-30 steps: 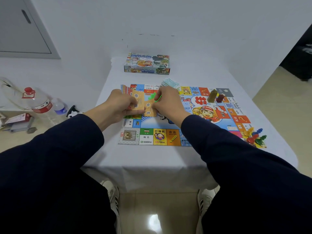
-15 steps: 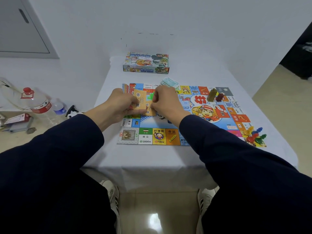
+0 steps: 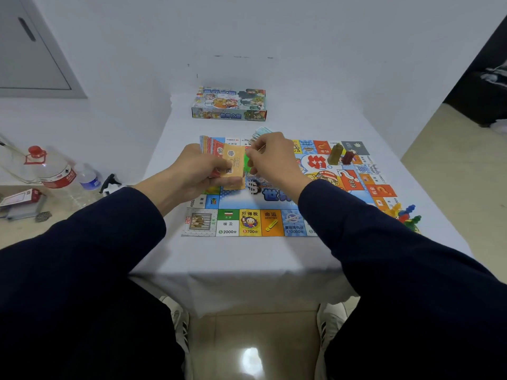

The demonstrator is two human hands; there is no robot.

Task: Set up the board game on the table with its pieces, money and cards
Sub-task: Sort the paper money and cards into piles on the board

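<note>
our left hand (image 3: 197,171) grips the cards (image 3: 233,167), right hand (image 3: 274,157) pinches one (image 3: 248,160); a loose grip could scatter them at frame centre

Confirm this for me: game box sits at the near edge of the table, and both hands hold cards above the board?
Not quite. The head view shows the game box at the far edge of the table, by the wall. Both the left hand and right hand do hold cards above the board.
</note>
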